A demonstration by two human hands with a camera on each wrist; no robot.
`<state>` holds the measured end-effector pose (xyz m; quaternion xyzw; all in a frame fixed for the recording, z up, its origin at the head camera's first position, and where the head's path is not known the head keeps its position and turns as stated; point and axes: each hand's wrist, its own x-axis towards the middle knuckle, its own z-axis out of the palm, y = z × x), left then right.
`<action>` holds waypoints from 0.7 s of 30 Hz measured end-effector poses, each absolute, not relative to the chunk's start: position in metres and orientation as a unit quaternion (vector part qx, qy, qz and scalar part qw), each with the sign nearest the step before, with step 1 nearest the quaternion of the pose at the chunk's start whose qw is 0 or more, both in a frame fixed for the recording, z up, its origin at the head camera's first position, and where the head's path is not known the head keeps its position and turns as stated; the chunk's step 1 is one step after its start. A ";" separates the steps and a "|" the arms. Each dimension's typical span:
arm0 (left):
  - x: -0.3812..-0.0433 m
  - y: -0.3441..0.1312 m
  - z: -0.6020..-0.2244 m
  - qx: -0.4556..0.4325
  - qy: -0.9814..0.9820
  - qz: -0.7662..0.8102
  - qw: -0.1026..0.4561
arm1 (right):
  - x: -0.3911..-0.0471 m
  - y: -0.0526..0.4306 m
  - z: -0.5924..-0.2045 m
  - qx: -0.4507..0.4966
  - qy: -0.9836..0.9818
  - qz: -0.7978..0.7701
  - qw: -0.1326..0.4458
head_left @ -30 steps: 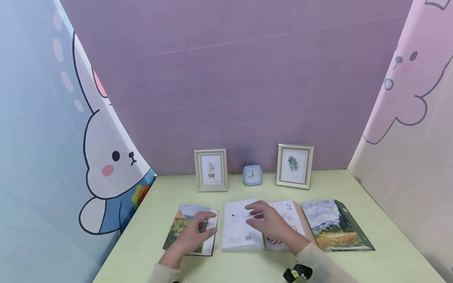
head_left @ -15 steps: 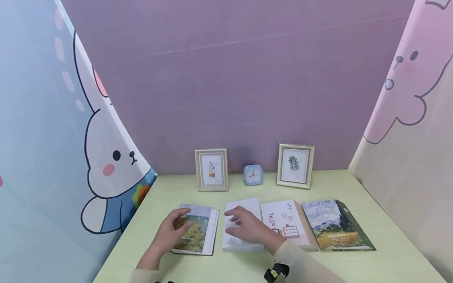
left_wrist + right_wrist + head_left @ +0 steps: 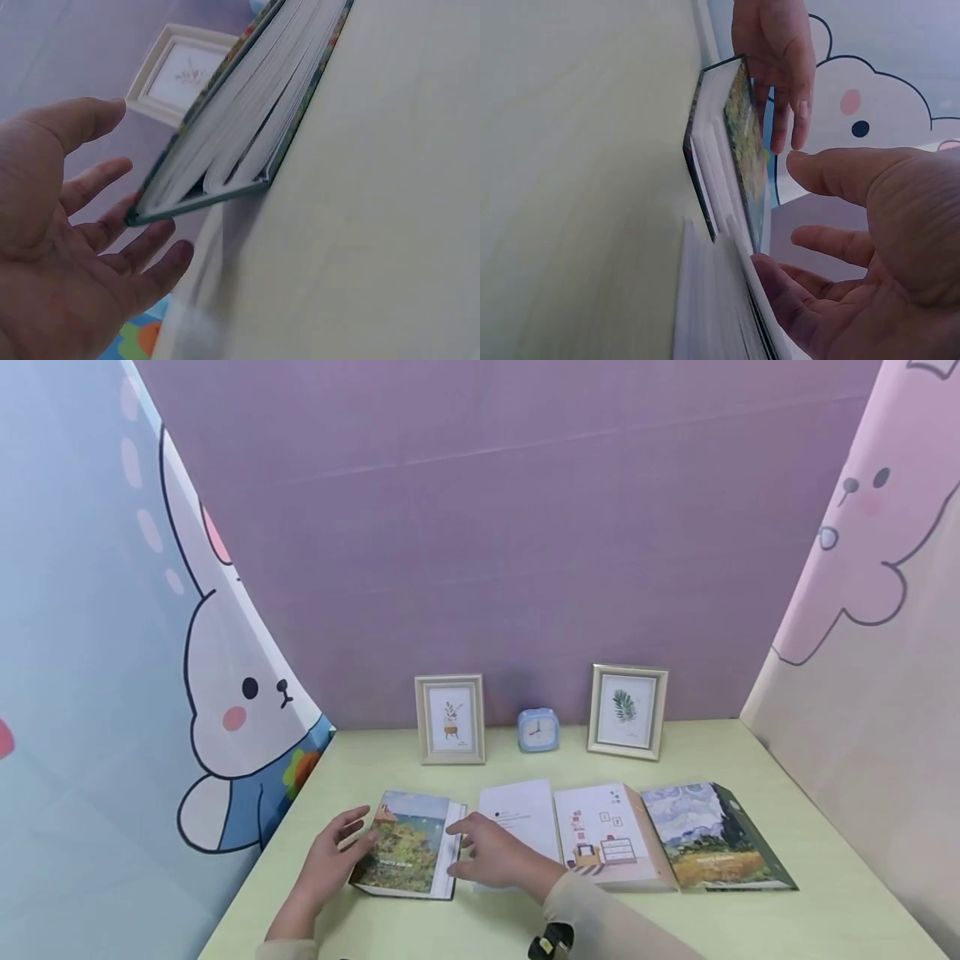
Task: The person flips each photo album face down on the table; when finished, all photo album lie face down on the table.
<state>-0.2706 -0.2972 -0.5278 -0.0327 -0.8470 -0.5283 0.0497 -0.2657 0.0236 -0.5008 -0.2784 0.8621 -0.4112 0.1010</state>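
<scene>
A photo album [image 3: 405, 847] with a painted landscape cover lies on the left of the table. My left hand [image 3: 327, 860] is at its left edge, thumb and fingers spread and loosely bent. In the left wrist view some of those fingers pass behind the spine corner of the album [image 3: 247, 112]; contact is unclear. Near the album's right edge hovers my right hand [image 3: 502, 856], fingers apart, partly covering a white book [image 3: 525, 814]. From the right wrist view, my right hand [image 3: 870, 247] has nothing between thumb and fingers.
Right of the white book lie a book with furniture drawings [image 3: 611, 835] and a landscape-covered book [image 3: 708, 843]. Behind them stand a left picture frame [image 3: 452, 718], a blue clock [image 3: 537, 731] and a right picture frame [image 3: 627, 712], near the purple wall [image 3: 495, 543].
Both hands have moved left: the left from over the album to its left edge, the right from over the middle books to the album's right edge. The album's cover now shows more fully.
</scene>
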 end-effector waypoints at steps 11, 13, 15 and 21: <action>-0.272 -0.303 -0.535 0.006 -0.835 -0.551 0.021 | -0.271 0.002 -0.509 -0.299 0.881 -0.359 0.070; -0.273 -0.303 -0.537 0.007 -0.833 -0.553 0.016 | -0.272 -0.001 -0.510 -0.299 0.889 -0.341 0.063; -0.273 -0.303 -0.539 0.010 -0.830 -0.557 0.011 | -0.273 -0.003 -0.512 -0.304 0.896 -0.319 0.052; -0.275 -0.300 -0.542 0.017 -0.837 -0.547 0.005 | -0.274 -0.008 -0.516 -0.306 0.912 -0.272 0.036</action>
